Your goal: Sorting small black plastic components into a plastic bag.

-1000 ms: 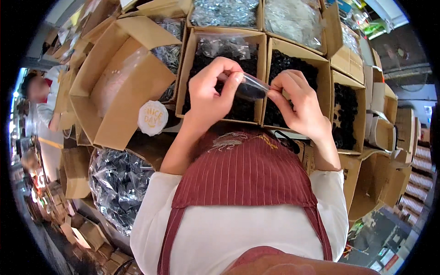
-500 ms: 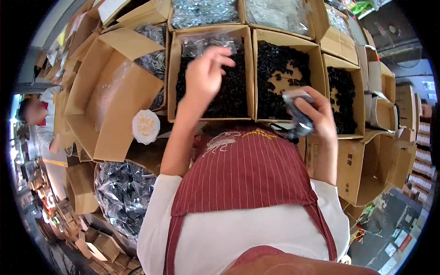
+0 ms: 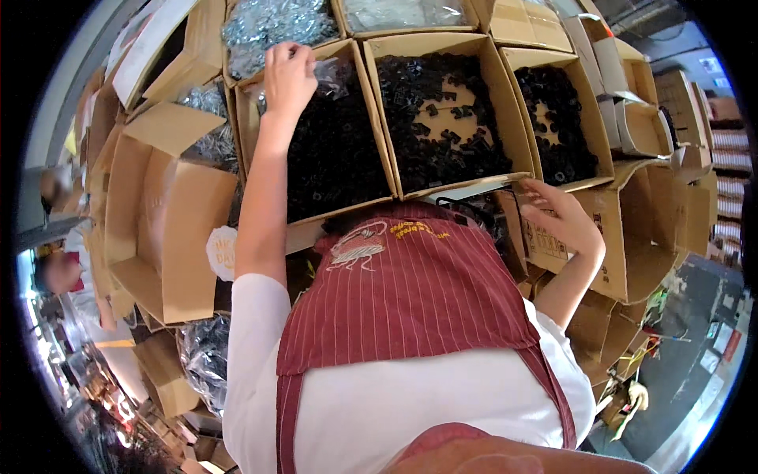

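Observation:
My left hand is raised over the far left corner of a cardboard box of small black parts. Its fingers are curled together, and a dark speck shows at their tips, too small to name. Beside this hand lie clear plastic bags, on top of the black parts. My right hand holds nothing; its fingers are apart, near the front edge of the neighbouring box, which holds black clips thinly spread over its bottom.
Bluish clear packets fill a box at the far left. Another box of black parts stands to the right. A large open carton is on my left, with a bag of dark packets below it. A person is at the far left.
The clear packet with dark contents has left my right hand, whose fingers have opened. My left hand has moved farther away to the box's far left corner. The whole view has shifted.

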Available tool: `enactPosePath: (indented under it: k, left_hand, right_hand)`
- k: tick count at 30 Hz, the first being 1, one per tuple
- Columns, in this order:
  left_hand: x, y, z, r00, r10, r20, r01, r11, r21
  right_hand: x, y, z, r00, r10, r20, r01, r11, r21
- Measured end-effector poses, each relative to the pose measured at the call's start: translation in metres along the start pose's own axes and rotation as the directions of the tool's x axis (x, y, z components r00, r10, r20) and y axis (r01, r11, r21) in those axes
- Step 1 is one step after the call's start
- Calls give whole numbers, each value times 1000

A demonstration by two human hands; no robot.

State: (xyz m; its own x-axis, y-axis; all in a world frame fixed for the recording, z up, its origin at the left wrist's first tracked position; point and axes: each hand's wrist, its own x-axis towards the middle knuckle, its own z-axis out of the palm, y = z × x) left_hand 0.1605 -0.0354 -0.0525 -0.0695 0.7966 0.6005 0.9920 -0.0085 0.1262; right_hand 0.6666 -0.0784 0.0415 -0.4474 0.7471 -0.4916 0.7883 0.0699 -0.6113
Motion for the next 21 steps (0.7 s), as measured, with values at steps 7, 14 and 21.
enactPosePath:
  k: [7, 14, 21]
  left_hand:
    - [8, 26, -48, 964, -262, -50, 242, 939, -246]
    - [-2, 54, -85, 972, -84, -220, 16, 956, -294]
    - [-15, 97, -112, 964, -255, 79, 190, 447, -874]
  right_hand:
    - [61, -73, 4, 887, -459, 45, 461, 883, -81]
    - [130, -157, 30, 564, -824, -42, 812, 564, -150]
    - [174, -189, 61, 501, -847, -174, 865, 490, 105]
